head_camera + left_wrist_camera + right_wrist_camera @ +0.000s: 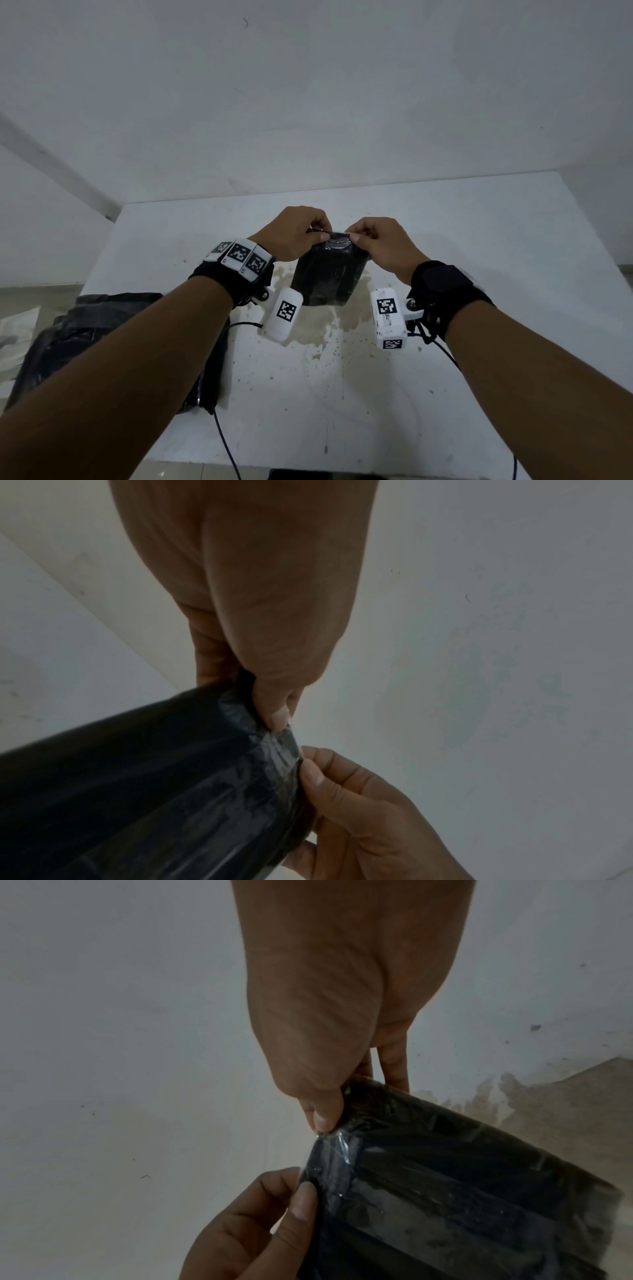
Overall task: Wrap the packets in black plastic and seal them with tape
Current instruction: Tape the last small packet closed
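Black-wrapped packet (329, 274), contents hidden, is pinched at its taped top by left hand (291, 233) and right hand (380, 243).

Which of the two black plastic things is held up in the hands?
The small wrapped packet, pinched at its taped top by the left hand and right hand; the larger black plastic heap lies on the table.

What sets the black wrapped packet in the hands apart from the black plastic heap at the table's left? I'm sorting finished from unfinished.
The wrapped packet is compact and held up by both hands; the plastic heap lies loose and rumpled on the table. The packet shows clear tape at its top; none shows on the heap. Both are black plastic.
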`<control>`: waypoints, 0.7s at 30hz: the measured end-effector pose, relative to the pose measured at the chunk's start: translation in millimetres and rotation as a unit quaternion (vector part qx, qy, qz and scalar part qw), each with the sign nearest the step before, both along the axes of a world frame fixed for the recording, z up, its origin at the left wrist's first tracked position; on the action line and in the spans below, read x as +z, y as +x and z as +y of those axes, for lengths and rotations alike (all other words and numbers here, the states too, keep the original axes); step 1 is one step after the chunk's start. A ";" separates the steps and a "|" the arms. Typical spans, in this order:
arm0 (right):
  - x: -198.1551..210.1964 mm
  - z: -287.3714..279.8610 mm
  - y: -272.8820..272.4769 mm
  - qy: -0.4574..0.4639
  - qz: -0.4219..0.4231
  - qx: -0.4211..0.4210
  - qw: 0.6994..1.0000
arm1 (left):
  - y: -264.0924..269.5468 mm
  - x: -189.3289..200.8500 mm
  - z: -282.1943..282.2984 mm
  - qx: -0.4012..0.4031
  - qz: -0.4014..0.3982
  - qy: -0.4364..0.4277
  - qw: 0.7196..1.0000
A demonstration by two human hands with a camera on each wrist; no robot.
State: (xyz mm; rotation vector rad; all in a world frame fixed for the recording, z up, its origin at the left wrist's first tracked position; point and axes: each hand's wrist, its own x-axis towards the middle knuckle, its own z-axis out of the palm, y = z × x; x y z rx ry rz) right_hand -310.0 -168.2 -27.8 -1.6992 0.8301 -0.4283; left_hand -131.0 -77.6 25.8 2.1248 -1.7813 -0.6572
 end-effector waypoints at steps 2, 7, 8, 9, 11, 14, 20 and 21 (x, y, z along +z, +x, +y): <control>1.5 1.0 -0.6 -0.002 0.009 0.005 1.000 | -1.9 1.4 0.5 -0.004 -0.005 0.009 1.000; 4.7 -0.4 1.2 -0.041 0.055 0.048 0.996 | -5.4 6.3 -0.3 -0.022 -0.016 0.034 0.999; 6.2 -0.7 2.6 -0.053 0.067 0.061 0.994 | -6.0 7.2 -0.6 -0.024 -0.016 0.039 0.999; 8.1 -0.5 3.6 -0.060 0.080 0.073 0.992 | -6.1 7.8 -1.0 -0.027 -0.015 0.043 0.999; 11.6 -0.3 4.5 -0.055 0.097 0.091 0.990 | -6.1 9.2 -1.2 -0.035 -0.014 0.048 0.998; 19.1 2.7 4.3 -0.045 0.112 0.125 0.985 | -5.6 12.4 -0.5 -0.038 -0.018 0.053 0.998; 13.9 4.6 -2.6 0.089 0.011 0.023 0.996 | -3.9 9.2 6.6 0.099 0.066 -0.071 0.990; 12.9 5.0 -3.7 0.123 -0.016 -0.015 0.992 | -2.0 6.2 10.5 0.158 0.080 -0.113 0.978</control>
